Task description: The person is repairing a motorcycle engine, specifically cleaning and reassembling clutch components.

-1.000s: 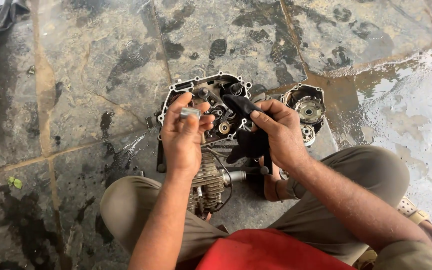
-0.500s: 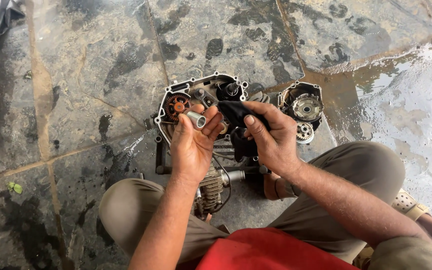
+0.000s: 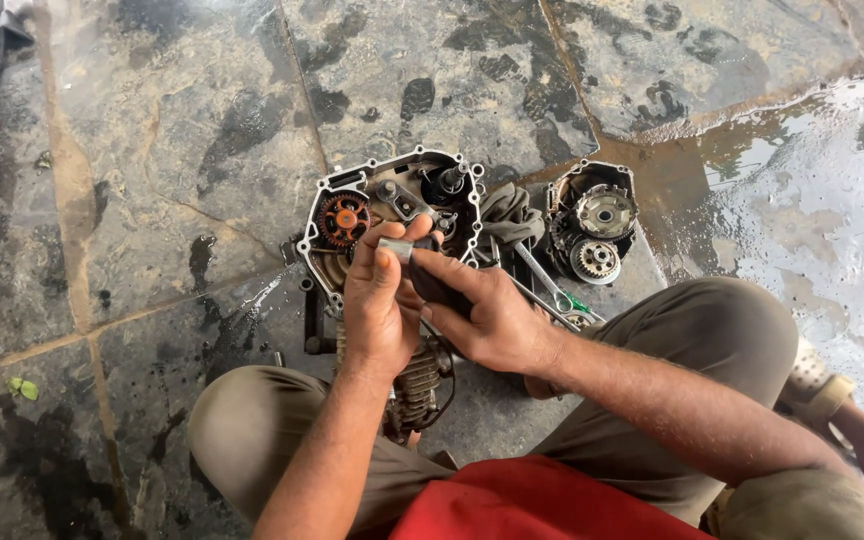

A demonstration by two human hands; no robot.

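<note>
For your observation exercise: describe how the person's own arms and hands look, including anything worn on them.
Both forearms are bare, with no sleeves, gloves, watch or rings in view. The left hand and right hand look smudged with dark grease on the fingers. The forearms are hairy.

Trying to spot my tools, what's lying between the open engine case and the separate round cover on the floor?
In the head view, a crumpled grey rag and a couple of wrenches lie between the engine case and the round cover.
</note>
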